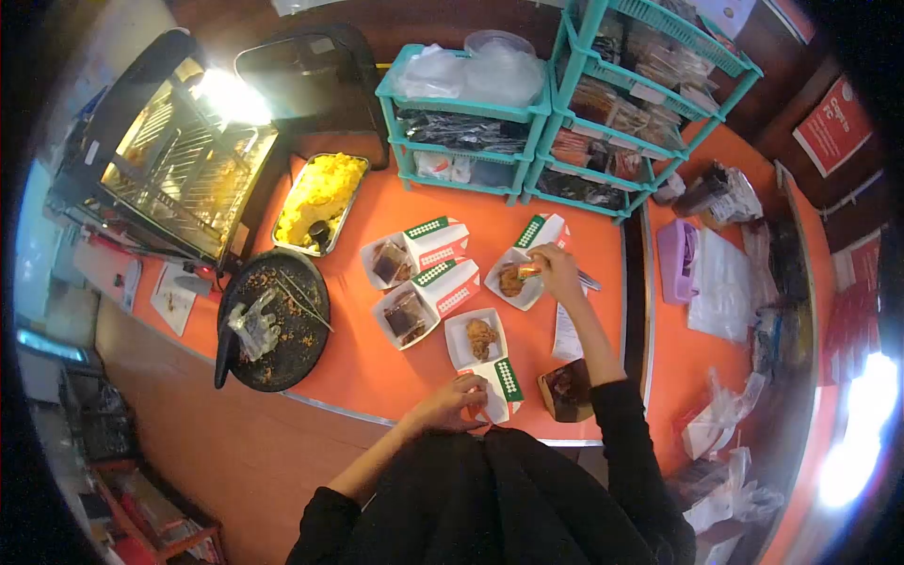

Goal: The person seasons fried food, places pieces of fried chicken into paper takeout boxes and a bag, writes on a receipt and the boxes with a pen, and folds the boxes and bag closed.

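Observation:
My right hand [556, 270] pinches a small orange-and-white packet [530, 269] above the far-right takeaway box, where a piece of fried chicken [510, 281] lies. My left hand [450, 405] is closed at the lid [494, 391] of the nearest takeaway box [455, 350]; its fingertips seem to grip the lid's left edge. Another piece of fried chicken [480, 337] sits in that box. To the left stand two more open boxes, each with a dark brown packet inside: the upper box [369, 256] and the lower box [384, 315].
A dark brown box [568, 388] is right of my left hand. On the left are a black stone mortar [282, 363] with tongs and a plastic glove, a foil tray of yellow rice [325, 198], and a lit display warmer [179, 160]. Teal racks [461, 118] stand behind.

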Demonstrator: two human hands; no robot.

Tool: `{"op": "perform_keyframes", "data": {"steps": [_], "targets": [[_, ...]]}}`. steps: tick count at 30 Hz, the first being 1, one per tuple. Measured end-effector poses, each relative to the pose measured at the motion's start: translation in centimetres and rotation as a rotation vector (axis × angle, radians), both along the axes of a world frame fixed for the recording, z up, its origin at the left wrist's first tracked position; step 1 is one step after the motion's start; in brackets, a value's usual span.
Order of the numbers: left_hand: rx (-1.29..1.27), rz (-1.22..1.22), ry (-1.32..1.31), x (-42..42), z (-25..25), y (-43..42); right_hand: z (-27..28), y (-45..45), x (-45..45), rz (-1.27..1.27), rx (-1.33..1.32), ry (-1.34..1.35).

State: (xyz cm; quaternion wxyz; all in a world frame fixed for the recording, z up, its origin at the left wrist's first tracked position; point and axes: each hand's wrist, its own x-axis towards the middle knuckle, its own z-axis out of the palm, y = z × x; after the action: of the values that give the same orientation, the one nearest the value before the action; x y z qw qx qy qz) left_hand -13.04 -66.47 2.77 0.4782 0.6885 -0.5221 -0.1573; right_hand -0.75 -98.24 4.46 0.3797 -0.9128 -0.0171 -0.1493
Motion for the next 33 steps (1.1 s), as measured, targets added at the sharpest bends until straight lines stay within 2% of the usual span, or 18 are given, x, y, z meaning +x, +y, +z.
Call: {"op": "perform_keyframes", "data": {"steps": [3, 7, 10, 12, 14, 16, 18, 19, 21, 23, 25, 26, 27, 28, 29, 31, 32, 33], "targets": [[0.089, -0.065, 0.034, 0.5, -0.5, 0.4, -1.4, 0.8, -1.4, -0.090, -0.103, -0.032], [0.057, -0.076, 0.037, 0.6, -0.4, 0.7, 0.3, 5.9, -5.1, 0.201, 0.215, 0.209], [0.069, -0.057, -0.038, 0.5, 0.4, 1.1, -1.0, 8.3, -7.9, 0.233, -0.012, 0.045], [0.086, -0.023, -0.096, 0.9, 0.9, 1.5, 1.5, 8.7, -9.9, 0.572, 0.093, 0.385], [-0.053, 0.103, 0.089, 1.1, 1.0, 2.4, 5.1, 9.7, -13.2, 0.678, -0.016, 0.502], [-0.102, 0.133, 0.099, 1.7, 0.8, 3.1, 5.6, 10.1, -15.7, 0.774, -0.111, 0.627], [-0.151, 0.288, 0.250, 0.6, -0.7, 4.4, 4.4, 10.1, -17.8, 0.521, -0.204, 0.251], [-0.148, 0.278, 0.258, 0.7, -1.5, 4.6, 3.7, 10.4, -18.2, 0.511, -0.201, 0.260], [0.029, 0.560, 0.243, 1.1, -2.5, 4.4, 1.7, 11.8, -18.8, 0.119, -0.123, 0.153], [-0.016, 0.680, 0.386, 2.0, -3.1, 1.3, -0.9, 13.7, -19.0, -0.028, 0.021, 0.228], [-0.063, 0.799, 0.526, 2.1, -3.7, -1.5, -2.5, 15.4, -18.3, -0.467, 0.231, 0.295], [0.090, 0.939, 0.498, 1.9, -4.2, -2.6, -3.0, 15.9, -18.0, -0.585, 0.028, 0.326], [0.246, 1.077, 0.463, 1.9, -4.6, -3.2, -3.4, 15.7, -17.7, -0.597, 0.032, 0.322], [0.238, 1.105, 0.453, 1.9, -5.0, -3.5, -3.7, 15.4, -17.2, -0.540, 0.352, 0.350], [0.241, 1.094, 0.446, 2.0, -5.6, -3.6, -4.0, 15.3, -17.0, -0.507, 0.514, 0.359], [0.064, 1.097, 0.764, 1.9, -7.0, -3.4, -4.6, 15.5, -16.6, -0.464, 0.856, 0.332], [0.070, 1.090, 0.762, 1.8, -6.8, -3.3, -4.7, 15.6, -16.5, -0.440, 1.035, 0.289], [0.000, 1.067, 0.848, 1.9, -6.6, -3.1, -4.7, 15.5, -16.5, -0.443, 1.039, 0.283]]}}
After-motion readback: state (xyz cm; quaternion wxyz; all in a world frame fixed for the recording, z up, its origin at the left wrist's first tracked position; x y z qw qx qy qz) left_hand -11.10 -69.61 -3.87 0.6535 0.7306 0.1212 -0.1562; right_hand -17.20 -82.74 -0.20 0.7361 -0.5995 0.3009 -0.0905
